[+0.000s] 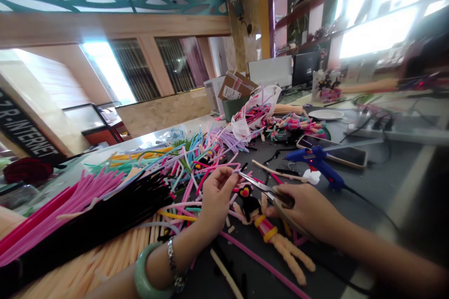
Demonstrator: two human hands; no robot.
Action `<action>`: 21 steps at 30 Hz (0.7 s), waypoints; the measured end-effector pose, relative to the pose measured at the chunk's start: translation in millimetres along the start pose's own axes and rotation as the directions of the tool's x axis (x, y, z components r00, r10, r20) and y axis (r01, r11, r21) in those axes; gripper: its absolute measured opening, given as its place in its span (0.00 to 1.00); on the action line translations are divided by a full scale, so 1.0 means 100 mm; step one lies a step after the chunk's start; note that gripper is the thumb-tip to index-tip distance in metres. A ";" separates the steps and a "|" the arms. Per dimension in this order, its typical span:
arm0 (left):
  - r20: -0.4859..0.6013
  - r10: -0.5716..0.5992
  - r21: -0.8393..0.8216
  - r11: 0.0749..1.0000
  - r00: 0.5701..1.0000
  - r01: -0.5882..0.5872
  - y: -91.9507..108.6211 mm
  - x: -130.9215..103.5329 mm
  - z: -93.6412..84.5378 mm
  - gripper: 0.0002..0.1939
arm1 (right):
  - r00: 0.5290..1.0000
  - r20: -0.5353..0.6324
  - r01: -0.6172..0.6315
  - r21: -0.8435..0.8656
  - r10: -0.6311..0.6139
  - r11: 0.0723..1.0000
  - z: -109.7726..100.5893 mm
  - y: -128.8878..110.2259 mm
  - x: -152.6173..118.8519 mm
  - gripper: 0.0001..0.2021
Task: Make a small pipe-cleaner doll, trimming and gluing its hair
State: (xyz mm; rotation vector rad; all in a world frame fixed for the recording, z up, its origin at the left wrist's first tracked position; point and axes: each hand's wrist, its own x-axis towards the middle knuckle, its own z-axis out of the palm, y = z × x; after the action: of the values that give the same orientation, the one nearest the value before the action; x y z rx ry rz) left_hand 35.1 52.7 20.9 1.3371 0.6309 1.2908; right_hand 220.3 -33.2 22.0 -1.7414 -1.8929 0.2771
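Observation:
My right hand [303,203] grips a pair of scissors [261,185] by the handles, blades pointing left. At the blade tips, my left hand [219,187] is closed in a pinch on a small light-purple piece that looks like pipe cleaner [237,172]. Below the scissors a pipe-cleaner doll [268,231] lies on the dark table, with black hair, a red-and-yellow outfit and peach limbs. A long pink pipe cleaner [259,261] runs beside the doll.
Black pipe cleaners [94,217] and pink ones [70,212] lie in bundles at left. A blue glue gun [317,163] and a phone [333,149] rest at right. Farther back are a plastic bag [242,124], a cardboard box [236,86] and a white plate [326,115].

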 end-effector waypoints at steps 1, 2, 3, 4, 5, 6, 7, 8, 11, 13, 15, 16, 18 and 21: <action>-0.005 0.001 -0.005 1.000 1.000 -0.001 0.00 0.00 0.00 0.07 | 1.000 0.007 0.000 -0.001 0.000 1.000 0.00 0.00 0.00 0.15; -0.008 0.003 -0.007 1.000 1.000 -0.003 0.00 0.00 0.00 0.06 | 1.000 0.013 0.001 -0.008 -0.001 1.000 0.00 0.00 0.00 0.16; -0.009 0.006 -0.008 1.000 1.000 -0.006 0.00 0.00 0.00 0.06 | 1.000 0.016 0.003 -0.019 -0.002 1.000 0.00 0.00 0.00 0.16; -0.011 0.008 -0.009 1.000 1.000 -0.008 -0.01 0.00 0.00 0.06 | 1.000 0.016 0.004 -0.033 -0.003 0.999 0.01 0.00 0.01 0.16; -0.012 0.011 -0.011 1.000 1.000 -0.011 -0.01 0.00 -0.01 0.06 | 1.000 0.014 0.004 -0.048 -0.003 0.999 0.01 0.00 0.01 0.16; -0.014 0.014 -0.013 1.000 1.000 -0.014 0.00 0.00 -0.01 0.06 | 1.000 0.014 0.003 -0.061 -0.002 0.998 0.01 0.00 0.01 0.16; -0.015 0.016 -0.017 1.000 1.000 -0.016 0.00 0.00 -0.01 0.06 | 1.000 0.014 0.000 -0.070 0.001 0.998 0.01 0.00 0.02 0.17; -0.015 0.019 -0.021 1.000 1.000 -0.019 0.00 -0.01 -0.01 0.06 | 1.000 0.018 -0.006 -0.075 0.007 0.997 0.01 0.00 0.02 0.17; -0.017 0.031 -0.030 0.999 0.999 -0.031 0.02 -0.02 0.00 0.06 | 0.999 0.043 -0.028 -0.074 0.031 0.997 0.01 0.00 0.01 0.16; -0.024 0.035 -0.025 0.999 0.999 -0.036 0.03 -0.02 0.01 0.06 | 0.998 0.044 -0.031 -0.039 0.033 0.999 0.00 0.00 0.01 0.16; -0.031 0.034 -0.018 0.999 0.999 -0.035 0.04 -0.02 0.01 0.07 | 1.000 0.022 -0.019 0.014 0.019 1.000 0.00 -0.01 0.00 0.19; -0.032 0.034 -0.018 0.999 0.999 -0.034 0.05 -0.02 0.01 0.07 | 1.000 0.003 -0.013 0.036 0.013 0.999 0.00 -0.01 -0.01 0.20; -0.027 0.034 -0.024 0.999 0.999 -0.035 0.04 -0.01 0.01 0.06 | 0.999 -0.034 -0.016 0.054 0.018 0.998 0.01 -0.01 -0.01 0.21; -0.013 0.040 -0.025 0.999 0.999 -0.040 0.03 0.00 0.00 0.05 | 0.994 -0.095 -0.053 0.044 0.057 0.998 0.03 0.01 0.01 0.21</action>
State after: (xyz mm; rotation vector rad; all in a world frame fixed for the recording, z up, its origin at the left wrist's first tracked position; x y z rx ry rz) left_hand 34.6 51.8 23.4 1.3283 0.5976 1.3365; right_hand 219.2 -31.5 19.1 -1.7498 -1.7614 0.2460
